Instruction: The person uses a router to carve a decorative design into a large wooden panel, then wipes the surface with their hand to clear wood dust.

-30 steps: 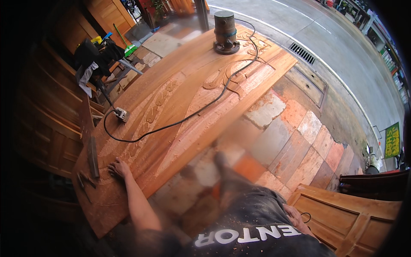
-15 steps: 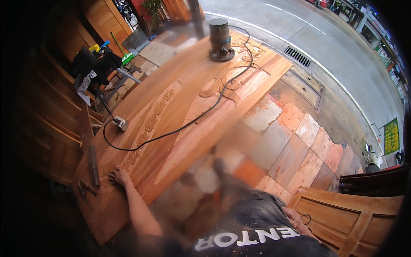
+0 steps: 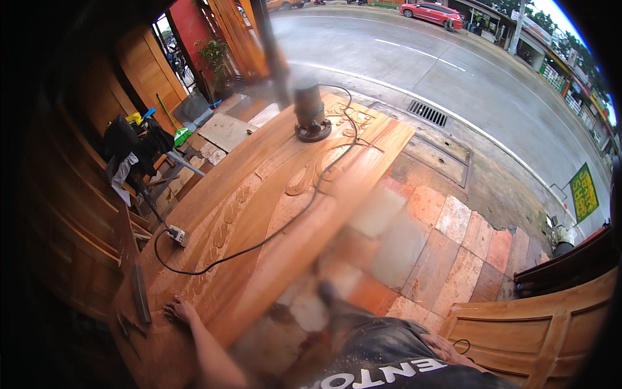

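Note:
A large carved wooden door panel lies flat across the work area, dusted with shavings. On its near left end rests my left hand, fingers spread against the wood and holding nothing. Close to that hand lie a dark flat bar and some thin dark carving tools, too small to make out well. My right hand is down at my side by the dark shirt, its fingers hidden. Toward the far end stands a grey cylindrical router, upright, touched by neither hand.
A black cord loops over the panel to a pale socket. Another panelled door lies at right. Stone tiles cover the floor. Dark cloth and tools sit at left; beyond runs a road with a red car.
The view has tilted up, so the panel and router sit lower and more of the road shows. My left hand stays on the wood in about the same spot.

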The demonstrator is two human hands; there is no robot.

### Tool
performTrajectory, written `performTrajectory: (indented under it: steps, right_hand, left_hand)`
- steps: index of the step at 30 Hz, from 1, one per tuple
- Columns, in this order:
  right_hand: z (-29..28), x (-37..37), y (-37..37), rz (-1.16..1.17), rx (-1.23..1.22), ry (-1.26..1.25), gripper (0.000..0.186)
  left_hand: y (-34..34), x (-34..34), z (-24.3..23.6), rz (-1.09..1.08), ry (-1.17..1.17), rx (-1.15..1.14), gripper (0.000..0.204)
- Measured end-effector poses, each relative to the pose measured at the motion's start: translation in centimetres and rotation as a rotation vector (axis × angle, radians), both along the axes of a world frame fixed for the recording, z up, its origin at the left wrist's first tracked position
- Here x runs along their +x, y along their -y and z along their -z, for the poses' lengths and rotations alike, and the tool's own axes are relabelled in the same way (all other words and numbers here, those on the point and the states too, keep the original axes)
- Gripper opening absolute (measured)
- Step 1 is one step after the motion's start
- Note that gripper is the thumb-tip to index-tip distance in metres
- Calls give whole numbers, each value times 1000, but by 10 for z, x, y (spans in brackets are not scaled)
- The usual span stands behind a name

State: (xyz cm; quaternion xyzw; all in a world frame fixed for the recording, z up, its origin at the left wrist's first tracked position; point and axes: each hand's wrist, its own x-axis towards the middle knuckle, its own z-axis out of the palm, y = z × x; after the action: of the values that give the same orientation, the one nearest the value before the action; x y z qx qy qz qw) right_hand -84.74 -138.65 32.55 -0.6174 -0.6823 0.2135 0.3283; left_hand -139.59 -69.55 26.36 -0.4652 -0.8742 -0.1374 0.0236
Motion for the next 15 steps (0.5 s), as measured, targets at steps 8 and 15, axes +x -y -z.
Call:
performTrajectory:
  steps: [8, 15]
  right_hand:
    - [-27, 7, 0, 1, 44, -45, 63]
    - [-23, 19, 9, -11, -2, -14, 63]
  left_hand:
    - [14, 16, -16, -39, -58, -49, 79]
    - [11, 20, -11, -48, -109, -13, 79]
